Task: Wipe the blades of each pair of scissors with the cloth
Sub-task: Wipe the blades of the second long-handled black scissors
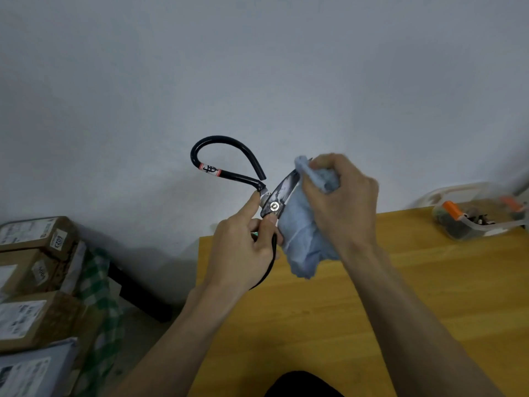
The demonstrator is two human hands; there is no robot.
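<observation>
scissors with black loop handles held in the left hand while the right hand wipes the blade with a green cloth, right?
Not quite: the cloth is light blue, not green. The head view shows the left hand holding the black-handled scissors while the right hand wipes the blade.

Both forearms reach forward from the bottom of the view and converge, hands raised close together. The left hand (243, 247) has its fingers curled in a grip, the index finger stretched out straight and pointing upward. The right hand (342, 199) is turned knuckles-up, fingers and thumb bunched tightly in a closed grip, wrist bent slightly downward.
</observation>
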